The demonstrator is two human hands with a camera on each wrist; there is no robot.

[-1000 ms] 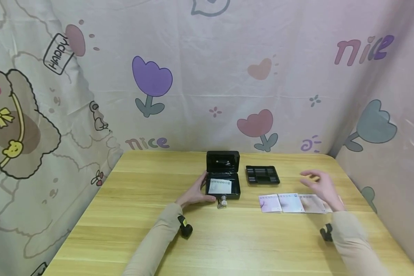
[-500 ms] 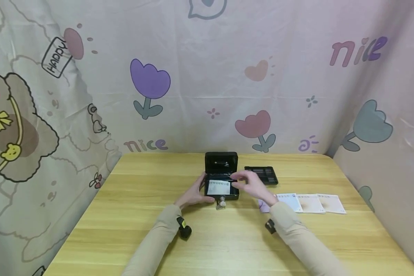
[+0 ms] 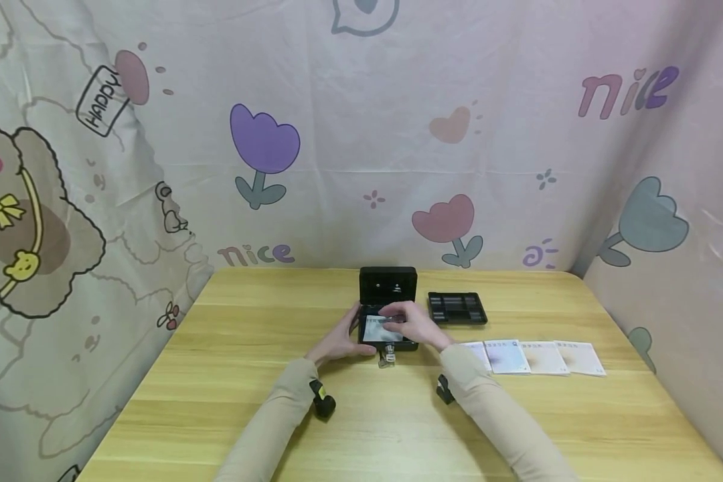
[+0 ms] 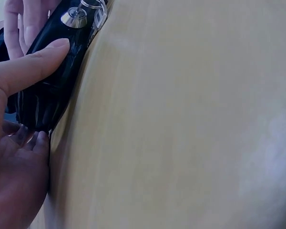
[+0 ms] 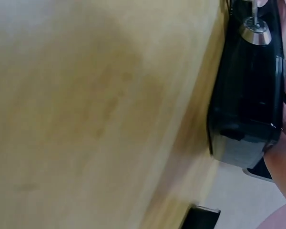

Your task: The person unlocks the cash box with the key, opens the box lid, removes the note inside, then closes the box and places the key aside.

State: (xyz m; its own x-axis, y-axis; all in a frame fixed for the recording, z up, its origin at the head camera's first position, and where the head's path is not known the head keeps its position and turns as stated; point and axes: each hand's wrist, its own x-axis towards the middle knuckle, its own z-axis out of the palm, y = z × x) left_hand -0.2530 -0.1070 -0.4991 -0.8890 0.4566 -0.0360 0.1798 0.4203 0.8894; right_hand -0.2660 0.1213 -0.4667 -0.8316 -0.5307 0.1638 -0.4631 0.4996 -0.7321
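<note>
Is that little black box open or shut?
Open. The black box's lid stands raised at the back, and pale printed paper shows inside, beneath the right hand.

The left arm (image 3: 268, 418) is slanting in from the lower left, its hand (image 3: 339, 339) gripping, the thumb (image 4: 40, 64) lying apart from the fingers. The right arm (image 3: 506, 418) is angling leftward, its hand (image 3: 414, 324) hovering low, fingers curving downward.
</note>
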